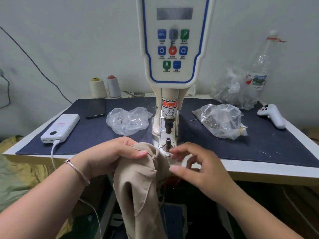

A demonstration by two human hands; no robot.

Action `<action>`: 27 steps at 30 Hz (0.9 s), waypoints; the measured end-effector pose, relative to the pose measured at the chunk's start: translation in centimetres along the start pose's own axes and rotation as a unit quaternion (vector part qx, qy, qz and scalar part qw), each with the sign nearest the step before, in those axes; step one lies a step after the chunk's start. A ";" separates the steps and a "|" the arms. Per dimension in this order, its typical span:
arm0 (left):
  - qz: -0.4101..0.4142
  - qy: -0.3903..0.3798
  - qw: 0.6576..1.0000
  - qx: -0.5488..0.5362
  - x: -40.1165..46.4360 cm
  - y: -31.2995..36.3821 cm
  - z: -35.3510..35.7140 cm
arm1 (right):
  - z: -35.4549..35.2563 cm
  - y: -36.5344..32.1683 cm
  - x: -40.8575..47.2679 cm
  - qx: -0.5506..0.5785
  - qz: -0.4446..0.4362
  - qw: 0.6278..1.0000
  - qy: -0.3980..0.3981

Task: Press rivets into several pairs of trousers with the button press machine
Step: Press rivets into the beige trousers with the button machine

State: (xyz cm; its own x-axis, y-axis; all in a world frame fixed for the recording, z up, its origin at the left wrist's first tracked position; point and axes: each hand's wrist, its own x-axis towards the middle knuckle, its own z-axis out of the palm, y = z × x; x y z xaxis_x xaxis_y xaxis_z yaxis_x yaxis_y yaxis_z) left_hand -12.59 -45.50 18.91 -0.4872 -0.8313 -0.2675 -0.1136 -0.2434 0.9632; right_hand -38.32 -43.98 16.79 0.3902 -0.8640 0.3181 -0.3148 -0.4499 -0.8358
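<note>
Beige cotton trousers [141, 178] hang off the table [259, 171] edge, bunched in the left hand [119, 152] – gripped just beside the white button press machine's [174, 49] lower die [168, 142], probably to feed it. Right hand [195, 163] hovers loosely curled, holding nothing visible – blurred.

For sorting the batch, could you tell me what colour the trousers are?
Beige; the trousers show best in the head view.

Button press machine [170, 83] stands between two plastic bags [128, 122] on table [259, 171].
</note>
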 end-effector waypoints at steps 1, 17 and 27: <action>-0.003 -0.020 1.000 0.000 -0.3 0.6 0.7 | 0.3 -0.3 -0.2 0.013 0.016 0.999 -0.037; -0.065 -0.203 0.975 0.070 -1.1 0.7 1.7 | -2.1 0.4 -0.8 0.474 0.227 0.828 -0.197; -0.144 0.124 0.980 -0.064 3.0 0.6 1.6 | -1.1 1.0 5.9 0.323 0.319 0.891 -0.007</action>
State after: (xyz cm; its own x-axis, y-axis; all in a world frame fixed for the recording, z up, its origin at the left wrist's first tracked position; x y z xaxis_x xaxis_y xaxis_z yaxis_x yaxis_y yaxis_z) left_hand -15.48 -47.36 18.68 -0.2228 -0.8107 -0.5414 -0.0992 -0.5337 0.8399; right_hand -37.26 -49.79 18.31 0.3215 -0.8924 -0.3166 0.0849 0.3602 -0.9290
